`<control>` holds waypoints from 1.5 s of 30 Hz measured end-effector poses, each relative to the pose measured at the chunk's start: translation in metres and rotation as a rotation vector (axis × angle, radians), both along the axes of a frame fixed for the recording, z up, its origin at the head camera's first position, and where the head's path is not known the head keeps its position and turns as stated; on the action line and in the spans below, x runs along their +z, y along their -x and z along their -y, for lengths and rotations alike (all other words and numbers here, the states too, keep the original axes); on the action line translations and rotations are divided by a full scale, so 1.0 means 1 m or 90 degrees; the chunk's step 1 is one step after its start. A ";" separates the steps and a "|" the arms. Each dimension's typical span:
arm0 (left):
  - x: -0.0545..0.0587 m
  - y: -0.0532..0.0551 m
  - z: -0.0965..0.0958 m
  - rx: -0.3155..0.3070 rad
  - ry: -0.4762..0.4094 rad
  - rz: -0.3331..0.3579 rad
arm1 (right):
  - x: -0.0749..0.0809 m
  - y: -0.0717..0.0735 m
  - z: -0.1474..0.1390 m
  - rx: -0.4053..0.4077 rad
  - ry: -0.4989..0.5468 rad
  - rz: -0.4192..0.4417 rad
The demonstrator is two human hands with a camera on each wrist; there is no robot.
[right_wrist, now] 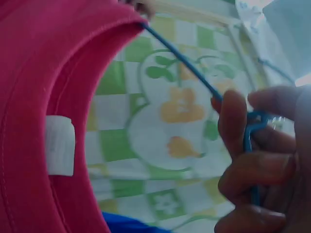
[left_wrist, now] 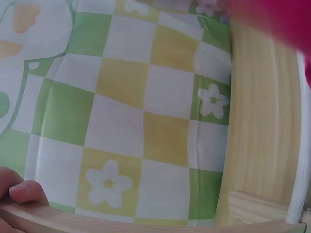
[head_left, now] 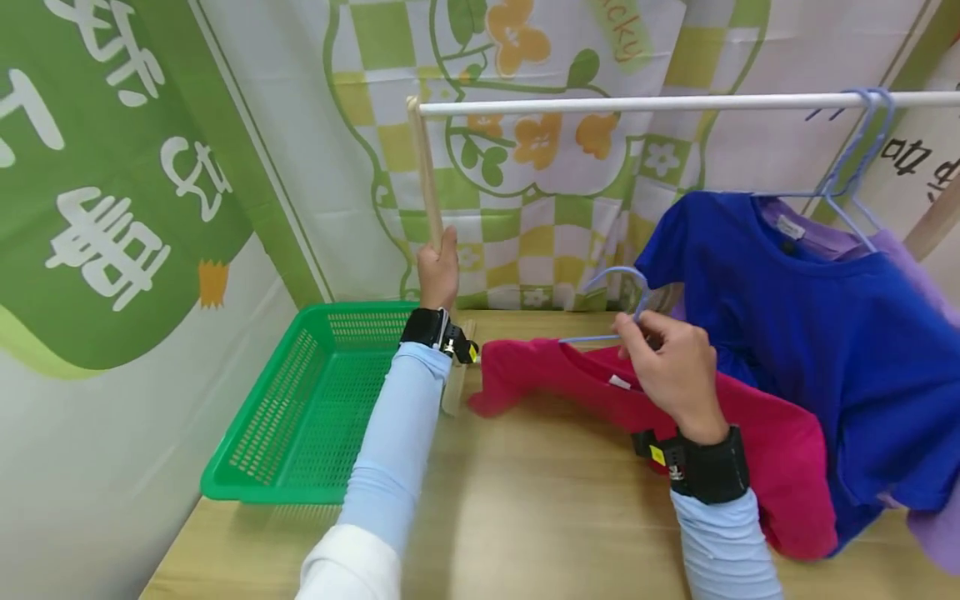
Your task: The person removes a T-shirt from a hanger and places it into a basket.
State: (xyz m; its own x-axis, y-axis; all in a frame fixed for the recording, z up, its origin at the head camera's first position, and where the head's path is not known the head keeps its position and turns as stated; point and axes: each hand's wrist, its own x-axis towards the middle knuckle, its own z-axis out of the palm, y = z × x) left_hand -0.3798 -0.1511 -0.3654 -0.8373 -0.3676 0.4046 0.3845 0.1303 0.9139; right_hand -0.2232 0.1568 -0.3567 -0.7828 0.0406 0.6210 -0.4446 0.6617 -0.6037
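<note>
My left hand [head_left: 438, 273] grips the upright wooden post [head_left: 425, 171] at the left end of the clothes rack. In the left wrist view its fingers [left_wrist: 26, 191] curl over the post's edge. With my right hand [head_left: 672, 362] I hold a blue hanger [right_wrist: 182, 57] just below its hook, pinched between thumb and fingers. A crimson shirt [head_left: 783, 454] hangs on that hanger, its white neck label [right_wrist: 60, 145] showing inside the collar. The hanger's hook is below the white rail [head_left: 600, 106], apart from it. Part of the shirt is hidden behind my right hand and wrist.
A blue shirt [head_left: 795, 333] and a lilac shirt [head_left: 937, 542] hang close together on the rail at the right. On the wooden table [head_left: 540, 508], a green plastic basket [head_left: 247, 492] stands left of the rack. A patterned cloth [head_left: 525, 242] covers the back wall.
</note>
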 end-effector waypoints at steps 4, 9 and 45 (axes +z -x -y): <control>0.003 0.002 -0.002 0.001 0.039 0.043 | -0.036 0.013 -0.001 0.081 -0.006 0.045; 0.026 -0.033 -0.010 0.100 0.228 0.227 | -0.047 0.021 -0.009 0.110 0.004 0.078; -0.053 -0.132 -0.061 -0.170 0.502 -0.054 | -0.012 -0.015 -0.115 0.072 0.338 0.054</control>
